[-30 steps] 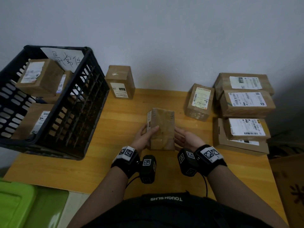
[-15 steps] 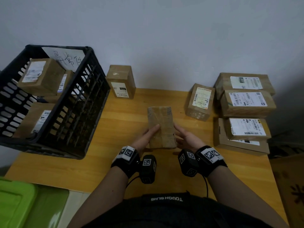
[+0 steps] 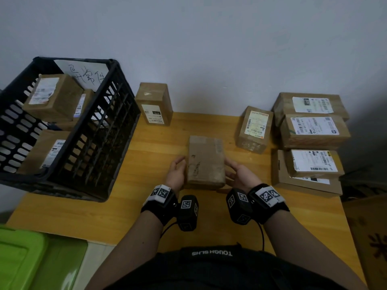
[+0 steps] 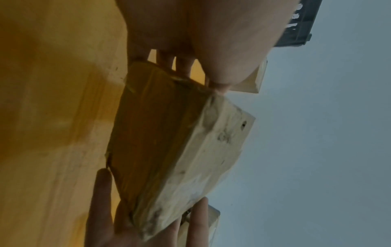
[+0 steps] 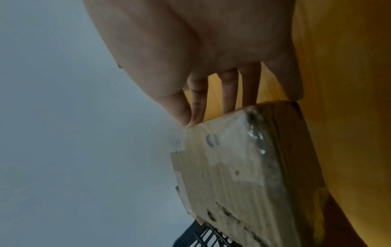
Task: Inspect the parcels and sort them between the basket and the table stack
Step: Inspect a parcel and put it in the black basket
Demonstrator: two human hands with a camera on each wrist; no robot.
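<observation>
A brown parcel [image 3: 206, 162] is gripped by its sides, left hand [image 3: 177, 172] at nine o'clock, right hand [image 3: 238, 174] at three, mid-table [image 3: 125, 216]; the basket [image 3: 100, 147] is seen at ten o'clock.

Parcel-sorting corner; labelled cardboard parcels [image 3: 314, 130] stacked on wooden table [image 3: 146, 164]; black basket [image 3: 100, 155]; bare wall [image 3: 209, 49]

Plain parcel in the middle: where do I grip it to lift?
By its two long edges, one hand from each side, thumbs on top and fingers underneath, as the left hand and right hand hold the parcel now. It is a long, flattish box, so that likely keeps it steadiest.
</observation>
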